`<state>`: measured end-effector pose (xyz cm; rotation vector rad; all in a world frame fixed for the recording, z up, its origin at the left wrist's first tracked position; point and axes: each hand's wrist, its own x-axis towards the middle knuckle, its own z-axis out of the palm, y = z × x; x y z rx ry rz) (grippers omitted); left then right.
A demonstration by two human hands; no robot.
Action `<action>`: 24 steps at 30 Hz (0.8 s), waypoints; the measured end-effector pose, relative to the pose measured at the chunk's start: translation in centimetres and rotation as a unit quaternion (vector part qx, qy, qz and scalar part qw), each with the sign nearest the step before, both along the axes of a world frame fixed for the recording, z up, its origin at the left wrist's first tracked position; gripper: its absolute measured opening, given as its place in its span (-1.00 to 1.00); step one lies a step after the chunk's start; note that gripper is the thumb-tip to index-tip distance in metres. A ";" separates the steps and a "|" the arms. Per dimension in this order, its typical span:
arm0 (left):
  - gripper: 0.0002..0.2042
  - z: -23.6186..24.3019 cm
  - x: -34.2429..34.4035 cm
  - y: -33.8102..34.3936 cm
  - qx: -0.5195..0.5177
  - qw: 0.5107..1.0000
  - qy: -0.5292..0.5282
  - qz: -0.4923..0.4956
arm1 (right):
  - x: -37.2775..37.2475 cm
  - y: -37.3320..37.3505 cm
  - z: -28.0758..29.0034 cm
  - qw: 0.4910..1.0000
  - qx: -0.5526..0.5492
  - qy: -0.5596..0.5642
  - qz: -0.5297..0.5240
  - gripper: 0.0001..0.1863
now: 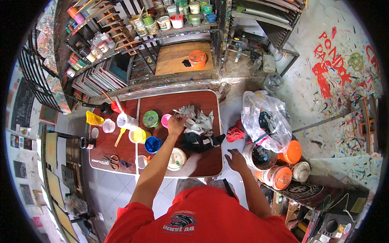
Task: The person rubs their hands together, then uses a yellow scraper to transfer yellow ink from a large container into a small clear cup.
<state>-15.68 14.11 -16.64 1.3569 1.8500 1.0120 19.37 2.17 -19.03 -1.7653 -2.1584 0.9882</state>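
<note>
My left hand (pixel 177 125) reaches over the red-brown table (pixel 115 158) with its fingers closed on a piece of grey cloth at the pile of crumpled grey scraps (pixel 200 121). Dark cloth (pixel 196 143) lies below the pile. Just left of that hand stand a pink cup (pixel 165 120) and a green-lidded tub (pixel 150 118); nearer are a blue paint tub (pixel 152 144) and a white tub (pixel 176 159). My right hand (pixel 236 158) hangs just beyond the table's right edge, fingers apart and holding nothing.
Yellow tubs (pixel 139 135), scissors (pixel 111 161) and small cups occupy the table's left. At right are a plastic bag of scraps (pixel 266 121), red cloth (pixel 235 133) and stacked paint buckets (pixel 281 178). Shelves of paint pots (pixel 177 21) and screen frames (pixel 97 81) stand behind.
</note>
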 end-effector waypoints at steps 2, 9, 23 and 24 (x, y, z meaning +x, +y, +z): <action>-0.71 1.9 -0.8 -1.3 0.043 0.997 0.054 -0.031 | -2.1 1.5 0.7 0.999 0.001 0.000 0.037 -0.52; -0.74 15.1 2.8 -4.9 0.129 0.991 0.034 -0.020 | -9.7 6.0 2.9 0.998 0.036 0.020 0.041 -0.45; -0.74 24.7 2.3 -2.3 0.176 0.955 -0.237 0.027 | -18.8 7.8 -4.0 0.980 0.194 -0.020 0.042 -0.74; -0.74 26.3 2.3 -2.3 0.188 0.949 -0.253 0.027 | -18.4 7.7 -4.9 0.980 0.188 -0.023 0.055 -0.75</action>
